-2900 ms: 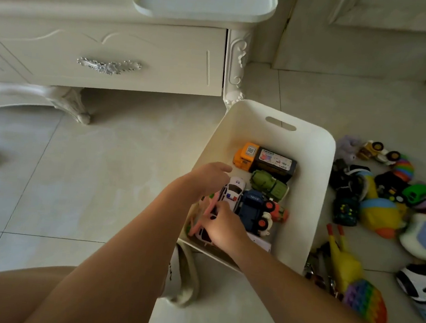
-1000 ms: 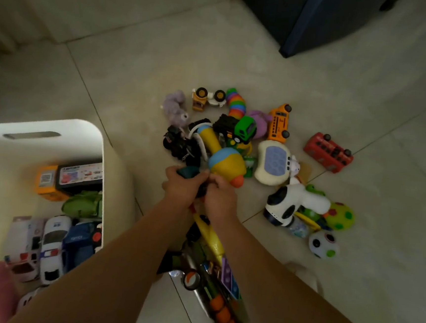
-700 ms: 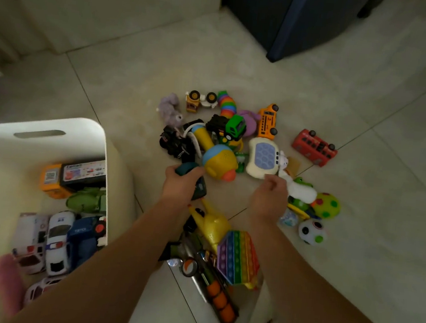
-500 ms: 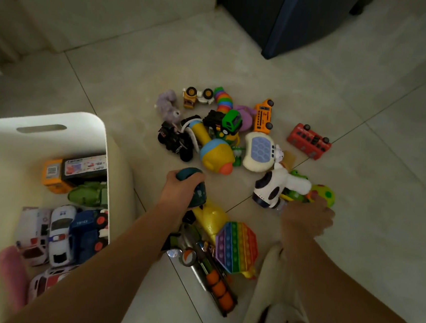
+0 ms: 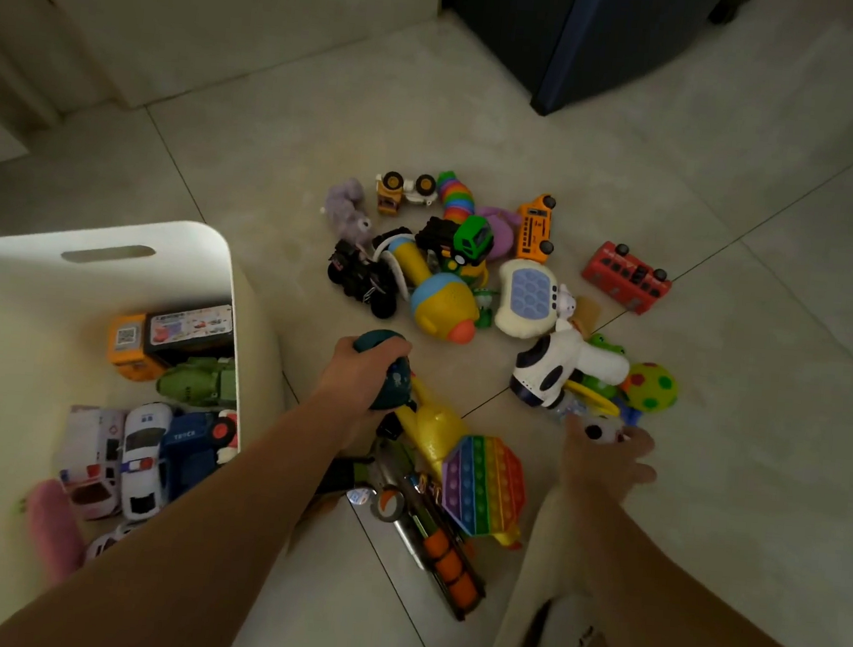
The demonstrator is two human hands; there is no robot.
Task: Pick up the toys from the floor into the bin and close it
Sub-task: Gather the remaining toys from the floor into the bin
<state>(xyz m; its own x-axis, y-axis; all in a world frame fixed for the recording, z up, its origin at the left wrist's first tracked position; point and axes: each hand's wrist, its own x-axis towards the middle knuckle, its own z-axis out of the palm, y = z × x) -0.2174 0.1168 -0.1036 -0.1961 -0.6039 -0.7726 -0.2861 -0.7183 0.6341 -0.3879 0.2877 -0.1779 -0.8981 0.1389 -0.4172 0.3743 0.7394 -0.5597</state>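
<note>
While the left hand has its grip wrapped round a dark teal toy, the right hand covers a black-and-white ball, grip too blurred to call. The open bin sits just left of the left hand, the nearer one.

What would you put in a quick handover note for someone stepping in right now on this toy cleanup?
Left hand: grips a dark teal toy, between the bin and the pile.
Right hand: fingers curl round a small black-and-white ball.
Bin: open, on the person's left; no lid in view.
Done: several toy cars lie inside it.
Left: drop both held toys in, clear the floor pile, including the red bus and rainbow pop toy, then close the bin.
</note>
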